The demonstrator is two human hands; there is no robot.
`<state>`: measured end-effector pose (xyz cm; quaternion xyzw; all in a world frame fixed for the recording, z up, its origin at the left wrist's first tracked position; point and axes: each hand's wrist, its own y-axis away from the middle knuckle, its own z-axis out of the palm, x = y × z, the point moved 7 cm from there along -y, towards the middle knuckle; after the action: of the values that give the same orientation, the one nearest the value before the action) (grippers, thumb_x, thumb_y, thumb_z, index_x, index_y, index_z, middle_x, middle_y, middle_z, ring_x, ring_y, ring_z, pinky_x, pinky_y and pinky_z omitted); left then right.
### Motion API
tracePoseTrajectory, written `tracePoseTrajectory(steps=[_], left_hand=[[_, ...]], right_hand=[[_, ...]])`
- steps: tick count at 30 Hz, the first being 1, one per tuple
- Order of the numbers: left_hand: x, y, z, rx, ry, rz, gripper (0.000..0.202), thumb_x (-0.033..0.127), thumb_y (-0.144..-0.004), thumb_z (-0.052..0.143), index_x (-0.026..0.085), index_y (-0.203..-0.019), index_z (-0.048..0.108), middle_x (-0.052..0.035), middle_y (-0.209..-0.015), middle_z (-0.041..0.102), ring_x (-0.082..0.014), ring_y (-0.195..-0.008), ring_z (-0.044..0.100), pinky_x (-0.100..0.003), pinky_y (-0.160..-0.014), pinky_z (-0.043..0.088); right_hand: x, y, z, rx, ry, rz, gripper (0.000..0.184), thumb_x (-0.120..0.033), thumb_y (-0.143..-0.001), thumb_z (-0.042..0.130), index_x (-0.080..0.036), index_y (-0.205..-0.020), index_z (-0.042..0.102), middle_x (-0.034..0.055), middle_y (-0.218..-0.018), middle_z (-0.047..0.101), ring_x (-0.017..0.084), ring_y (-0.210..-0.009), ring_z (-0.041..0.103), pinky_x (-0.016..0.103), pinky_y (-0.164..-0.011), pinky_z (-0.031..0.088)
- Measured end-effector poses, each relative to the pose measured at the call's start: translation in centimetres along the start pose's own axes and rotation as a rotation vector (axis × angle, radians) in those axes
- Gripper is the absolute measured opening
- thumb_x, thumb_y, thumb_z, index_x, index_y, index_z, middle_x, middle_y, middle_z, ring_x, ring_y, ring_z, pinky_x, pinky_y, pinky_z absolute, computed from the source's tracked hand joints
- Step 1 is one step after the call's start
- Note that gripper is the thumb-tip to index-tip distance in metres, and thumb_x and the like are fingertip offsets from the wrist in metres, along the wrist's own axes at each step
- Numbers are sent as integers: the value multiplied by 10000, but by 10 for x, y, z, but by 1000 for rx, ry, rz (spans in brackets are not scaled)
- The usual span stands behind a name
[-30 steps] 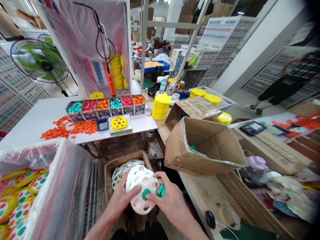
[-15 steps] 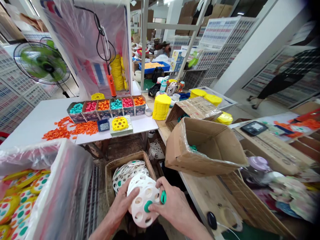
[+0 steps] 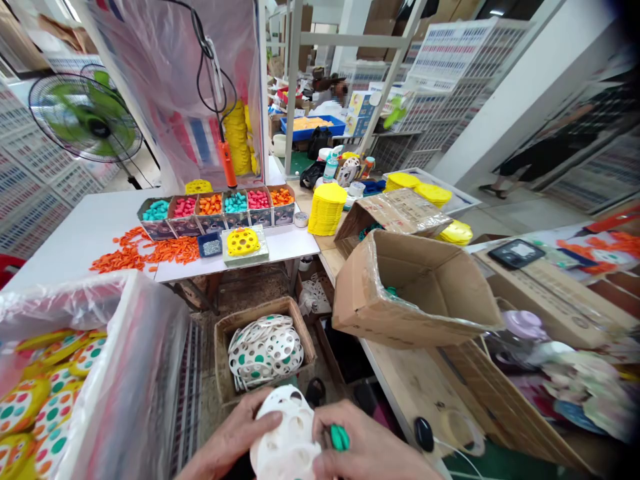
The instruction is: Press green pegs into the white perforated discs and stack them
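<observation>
Stacked crates (image 3: 463, 53) are filling the upper right, and the white worktop (image 3: 107, 210) at left is carrying a row of bins (image 3: 210, 223). At bottom centre the left hand (image 3: 235, 433) is clamping its fingers on the white perforated discs (image 3: 285, 430), ideally bracing them square; the right hand (image 3: 373, 443) is tucking green pieces (image 3: 340, 438) in curled fingers at the disc edge, ideally gripping lightly so none are slipping.

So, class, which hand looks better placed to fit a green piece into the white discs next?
Probably the right hand: it holds green pieces, with its fingertips at the white discs. The left hand is occupied gripping the discs from the other side.
</observation>
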<state>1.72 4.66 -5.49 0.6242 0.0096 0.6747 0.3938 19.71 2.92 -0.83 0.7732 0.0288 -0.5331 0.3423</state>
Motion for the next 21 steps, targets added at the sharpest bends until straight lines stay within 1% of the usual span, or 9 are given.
tracePoseTrajectory(steps=[4,8,10,12,15,16,18,20,21], left_hand=[[0,1,-3,20,-7,-2,481,554,-736,707,184,-1044,730,-67,-970,742,-291,-953,634,-345,-792,515],[-2,2,-3,-33,-7,22,514,546,-759,691,162,-1100,709,-78,-1035,729,-291,-990,629,-341,-834,491],[-4,3,-5,-44,-25,37,522,532,-757,702,156,-1119,702,-81,-1052,722,-278,-980,624,-325,-826,481],[-6,5,-7,-45,-34,53,513,520,-760,706,155,-1121,703,-77,-1041,716,-262,-956,620,-306,-803,476],[-10,7,-11,-32,-14,49,527,511,-754,716,155,-1142,695,-76,-1035,712,-257,-950,620,-300,-798,479],[-11,8,-12,-21,-7,45,539,510,-752,719,157,-1158,689,-78,-1045,713,-263,-964,620,-306,-808,482],[-15,11,-16,9,-6,39,550,506,-763,709,162,-1191,674,-84,-1067,715,-277,-994,618,-318,-823,490],[-17,12,-20,40,-19,33,550,502,-780,693,167,-1216,662,-84,-1078,718,-279,-1004,618,-323,-828,495],[-17,13,-21,52,-29,29,549,501,-788,685,167,-1222,660,-83,-1070,722,-278,-1003,619,-323,-830,497]], right_hand=[[8,-8,-8,50,-469,39,354,-505,-677,759,-199,-777,610,-67,-552,509,83,-477,416,202,-445,262],[5,-39,-19,161,-729,-8,400,-488,-670,784,-203,-717,507,-94,-511,416,50,-441,321,187,-421,174],[7,-65,-20,182,-719,-27,386,-477,-693,768,-203,-706,495,-94,-504,404,53,-443,310,191,-428,168],[13,-90,-26,263,-584,-52,357,-483,-700,754,-193,-719,546,-76,-523,444,74,-477,355,201,-453,223],[20,-101,-38,424,-316,-105,326,-472,-707,745,-180,-813,646,-34,-632,546,118,-584,461,236,-547,335],[21,-98,-36,405,-274,-107,315,-470,-735,723,-180,-840,659,-34,-641,546,122,-592,469,243,-564,342],[20,-82,-23,258,-249,-88,297,-462,-782,684,-181,-877,664,-52,-608,509,112,-561,449,244,-557,324],[16,-57,-5,94,-221,-67,334,-427,-733,747,-198,-958,655,-73,-596,490,105,-552,431,237,-543,300],[14,-45,4,42,-189,-52,415,-401,-682,794,-218,-1021,640,-81,-605,496,107,-561,435,235,-543,293]])
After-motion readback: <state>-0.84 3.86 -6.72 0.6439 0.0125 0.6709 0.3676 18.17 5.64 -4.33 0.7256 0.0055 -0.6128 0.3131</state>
